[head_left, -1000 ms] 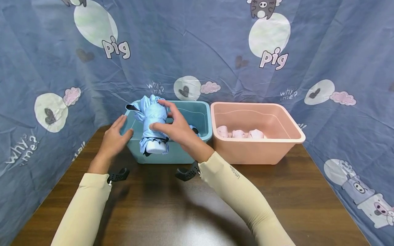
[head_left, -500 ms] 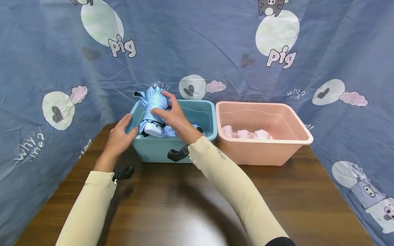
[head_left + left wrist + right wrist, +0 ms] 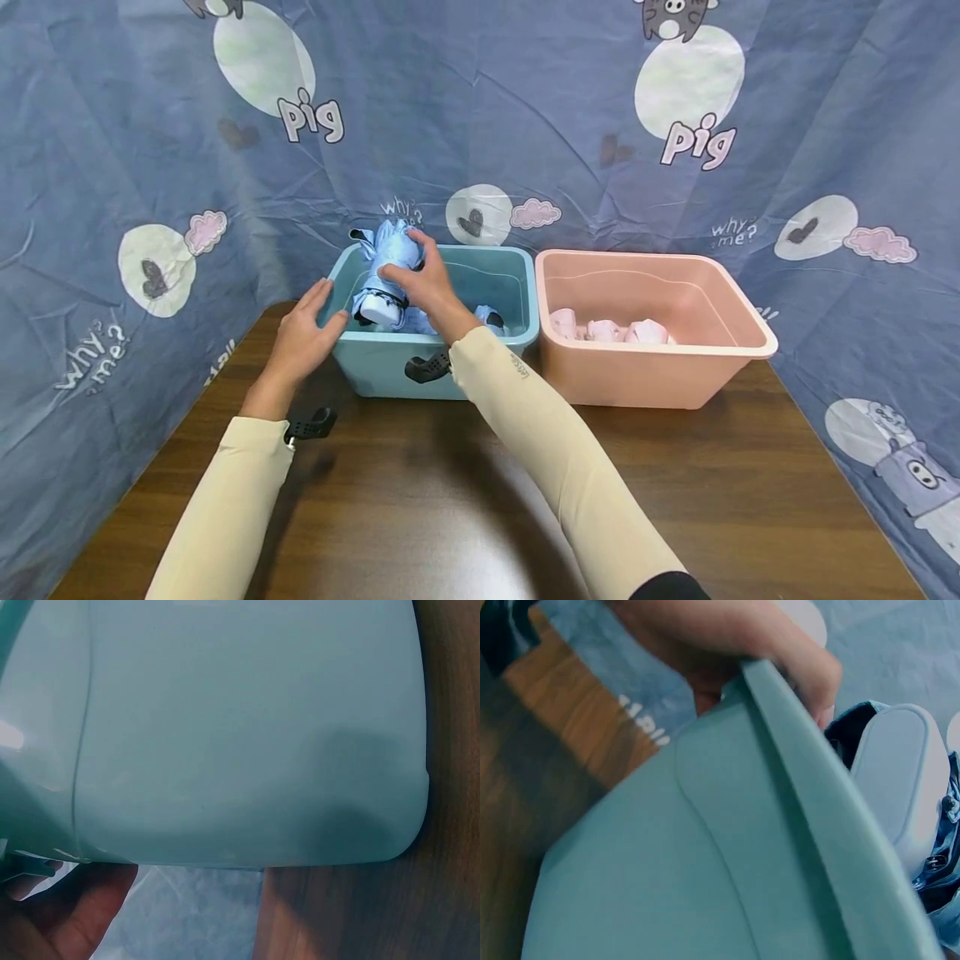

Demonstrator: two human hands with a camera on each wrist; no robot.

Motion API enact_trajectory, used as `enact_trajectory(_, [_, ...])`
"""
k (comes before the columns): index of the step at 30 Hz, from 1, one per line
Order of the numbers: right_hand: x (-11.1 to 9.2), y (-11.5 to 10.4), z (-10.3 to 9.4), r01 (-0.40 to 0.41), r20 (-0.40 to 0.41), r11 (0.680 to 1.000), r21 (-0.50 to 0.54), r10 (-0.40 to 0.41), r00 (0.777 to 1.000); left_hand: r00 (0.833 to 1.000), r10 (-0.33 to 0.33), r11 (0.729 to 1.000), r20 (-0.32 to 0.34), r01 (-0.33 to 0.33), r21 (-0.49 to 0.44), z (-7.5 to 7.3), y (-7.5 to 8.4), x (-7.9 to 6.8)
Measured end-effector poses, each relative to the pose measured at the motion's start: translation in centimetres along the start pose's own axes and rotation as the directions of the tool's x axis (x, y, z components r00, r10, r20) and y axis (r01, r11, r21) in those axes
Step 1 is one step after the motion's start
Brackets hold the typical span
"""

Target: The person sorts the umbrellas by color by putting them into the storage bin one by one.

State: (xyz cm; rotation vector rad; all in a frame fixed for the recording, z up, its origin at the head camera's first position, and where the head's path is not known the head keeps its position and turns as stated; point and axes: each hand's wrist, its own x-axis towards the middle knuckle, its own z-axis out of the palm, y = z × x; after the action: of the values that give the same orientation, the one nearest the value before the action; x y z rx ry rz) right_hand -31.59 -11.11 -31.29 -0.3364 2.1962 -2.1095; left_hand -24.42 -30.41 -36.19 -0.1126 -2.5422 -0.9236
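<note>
My right hand [image 3: 435, 287] grips a light blue folded umbrella [image 3: 395, 248] from its right side, thumb in front and fingers behind. The umbrella slants inside the left part of the teal bin [image 3: 438, 367], its white handle end [image 3: 381, 310] low and toward me, its loose cloth top above the back rim. That white end also shows past the rim in the right wrist view. My left hand [image 3: 303, 333] holds the bin's left rim, with the thumb over the front corner and the fingers along the outer side. More blue cloth items [image 3: 489, 318] lie in the bin.
A pink bin [image 3: 652, 375] stands right beside the teal one, with several pale pink bundles [image 3: 603, 331] in it. Both rest on a brown wooden table [image 3: 420, 492]. Behind hangs a blue printed cloth [image 3: 555, 108].
My right hand has carried the umbrella back and down from in front of the bin's front rim into the bin. The left hand stays at the rim, and the head view has shifted slightly.
</note>
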Motion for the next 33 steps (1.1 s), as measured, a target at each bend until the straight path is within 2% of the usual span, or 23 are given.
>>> enact_trajectory(7, [0.37, 0.37, 0.04, -0.026, 0.0, 0.992, -0.12, 0.026, 1.0, 1.0, -0.008, 1.0, 0.001, 0.008, -0.019, 0.09, 0.04, 0.06])
enact_trajectory(13, [0.45, 0.48, 0.09, -0.075, -0.01, 0.986, -0.148, 0.074, 0.997, 1.0, -0.014, 1.0, 0.008, 0.014, -0.018, 0.15, -0.06, 0.07])
enact_trajectory(21, [0.31, 0.94, 0.22, -0.128, -0.044, 0.955, -0.268, 0.121, 0.992, 1.0, 0.0, 1.0, 0.003, 0.0, -0.015, 0.26, -0.12, -0.19])
enact_trajectory(24, [0.18, 1.04, 0.22, -0.121, -0.032, 0.962, -0.246, 0.117, 0.993, 1.0, 0.007, 1.0, 0.001, -0.007, -0.014, 0.2, -0.06, -0.3])
enact_trajectory(29, [-0.17, 1.01, 0.07, -0.092, 0.004, 0.989, -0.113, 0.093, 0.996, 1.0, 0.017, 1.0, 0.0, -0.017, -0.017, 0.14, -0.03, -0.26])
enact_trajectory(33, [-0.37, 0.99, 0.01, -0.082, 0.015, 0.99, -0.118, 0.084, 0.996, 1.0, 0.005, 1.0, 0.008, -0.004, -0.022, 0.12, -0.11, -0.22])
